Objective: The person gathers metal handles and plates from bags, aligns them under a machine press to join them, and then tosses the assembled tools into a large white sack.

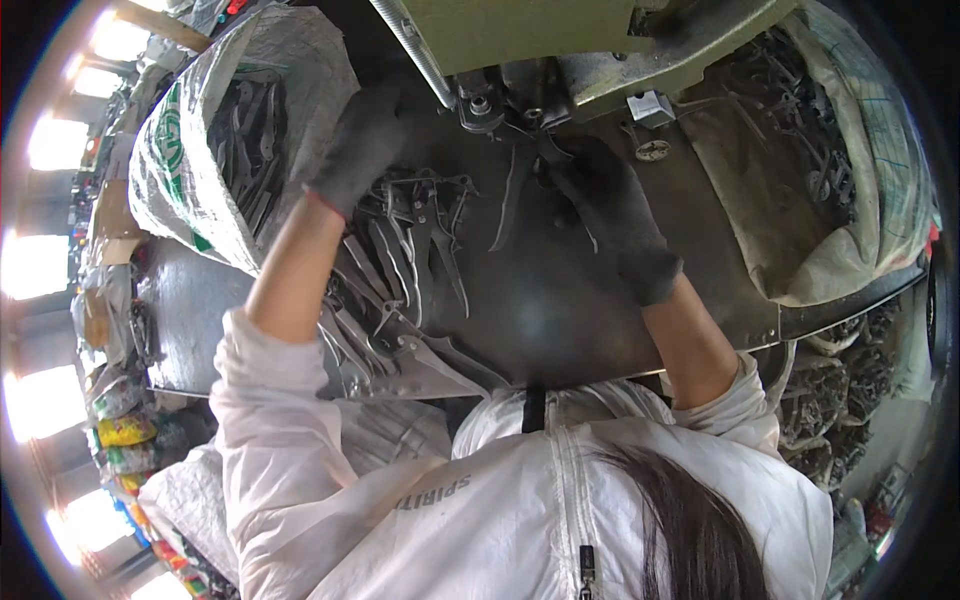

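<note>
My right hand (600, 185), in a dark glove, is closed around a two-legged, plier-like metal piece (507, 200) just below the head of a green machine (530, 95). One slim curved leg of the piece points down toward me, left of the glove. My left hand (365, 145), also gloved, is beside the mouth of a white woven sack (310, 60). Its fingers blend into the dark background, so their pose is hidden. Below that hand lies a pile of similar metal pieces (410, 240) with long handles, spread toward the table's front edge.
Inside the left sack are many flat metal parts (250, 140). At the right, another open sack (760, 230) holds dark metal pieces. A small white block (651, 109) and a round metal disc (653, 150) sit near the machine. More metal parts (825, 400) are stacked below the table's right edge.
</note>
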The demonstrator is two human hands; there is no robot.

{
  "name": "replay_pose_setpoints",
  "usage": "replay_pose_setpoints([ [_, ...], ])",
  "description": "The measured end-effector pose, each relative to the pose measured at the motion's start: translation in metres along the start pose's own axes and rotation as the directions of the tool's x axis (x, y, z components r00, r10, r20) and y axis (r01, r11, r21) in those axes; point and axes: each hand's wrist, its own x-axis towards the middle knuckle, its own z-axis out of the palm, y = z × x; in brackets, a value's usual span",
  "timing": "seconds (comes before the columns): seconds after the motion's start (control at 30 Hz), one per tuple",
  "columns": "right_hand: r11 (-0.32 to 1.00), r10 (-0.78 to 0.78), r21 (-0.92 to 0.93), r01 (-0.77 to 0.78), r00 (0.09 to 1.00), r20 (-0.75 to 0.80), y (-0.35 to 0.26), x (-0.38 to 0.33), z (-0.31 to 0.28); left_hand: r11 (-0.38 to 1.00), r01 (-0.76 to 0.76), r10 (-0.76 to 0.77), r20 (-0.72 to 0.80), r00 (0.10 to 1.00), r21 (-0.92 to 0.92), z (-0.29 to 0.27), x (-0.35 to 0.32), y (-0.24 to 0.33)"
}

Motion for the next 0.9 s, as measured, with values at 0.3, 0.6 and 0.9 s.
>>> replay_pose_setpoints([
  [0.3, 0.997, 0.082, 0.007, -0.082, 0.993, 0.086, -0.014, -0.008, 0.002, 0.818, 0.045, -0.233, 0.258, 0.938, 0.574, -0.018, 0.01, -0.135],
  [0.6, 0.98, 0.165, -0.12, -0.157, 0.985, 0.053, 0.008, -0.001, -0.015, 0.993, 0.021, -0.063, -0.364, 0.929, -0.118, -0.058, -0.035, -0.029],
  [0.9, 0.998, -0.049, -0.039, 0.055, 0.988, 0.147, 0.01, -0.016, 0.002, 0.089, 0.448, 0.118, 0.456, 0.882, -0.89, -0.097, -0.096, 0.167],
])
